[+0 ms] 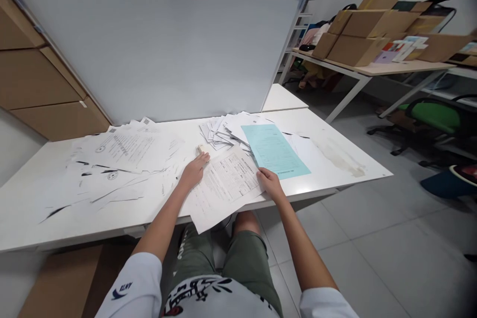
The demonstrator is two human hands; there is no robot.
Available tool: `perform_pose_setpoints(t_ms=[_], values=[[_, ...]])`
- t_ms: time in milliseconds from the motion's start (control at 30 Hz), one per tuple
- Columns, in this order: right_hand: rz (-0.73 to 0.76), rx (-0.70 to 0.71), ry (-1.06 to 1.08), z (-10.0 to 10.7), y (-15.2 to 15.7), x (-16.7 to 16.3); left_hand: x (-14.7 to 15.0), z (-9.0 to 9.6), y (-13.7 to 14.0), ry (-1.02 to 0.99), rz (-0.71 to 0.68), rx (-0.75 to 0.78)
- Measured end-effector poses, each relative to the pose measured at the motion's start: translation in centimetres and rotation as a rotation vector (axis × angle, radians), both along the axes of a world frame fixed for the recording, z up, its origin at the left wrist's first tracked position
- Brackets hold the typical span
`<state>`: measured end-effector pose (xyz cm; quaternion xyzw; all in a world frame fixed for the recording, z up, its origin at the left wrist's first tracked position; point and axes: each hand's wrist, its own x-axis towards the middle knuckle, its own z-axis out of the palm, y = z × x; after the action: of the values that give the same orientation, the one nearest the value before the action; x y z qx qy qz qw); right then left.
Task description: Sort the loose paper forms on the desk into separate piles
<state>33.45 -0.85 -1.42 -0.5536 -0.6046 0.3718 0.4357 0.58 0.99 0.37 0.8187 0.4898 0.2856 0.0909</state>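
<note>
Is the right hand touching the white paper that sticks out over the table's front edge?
Touching. The head view shows the right hand holding the right edge of the white paper, with no gap between them.

There are two hands [194,171] [271,184], one turquoise sheet [278,151] and one whiteboard [164,54].

Whiteboard [167,49], cardboard boxes [363,24], green chair [428,120]

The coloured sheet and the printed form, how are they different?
The coloured sheet is turquoise, while the printed form is white. The printed form is pinched by the right hand and pokes past the near edge of the table; the coloured sheet lies within that edge. Both are paper.
</note>
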Motion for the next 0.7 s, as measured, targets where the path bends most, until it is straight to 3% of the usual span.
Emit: perform_pose_setpoints(t_ms=[700], values=[[-0.005, 0.018, -0.008, 0.04, -0.06, -0.11, 0.15, 0.89, -0.27, 0.065, 0.058, 0.037]])
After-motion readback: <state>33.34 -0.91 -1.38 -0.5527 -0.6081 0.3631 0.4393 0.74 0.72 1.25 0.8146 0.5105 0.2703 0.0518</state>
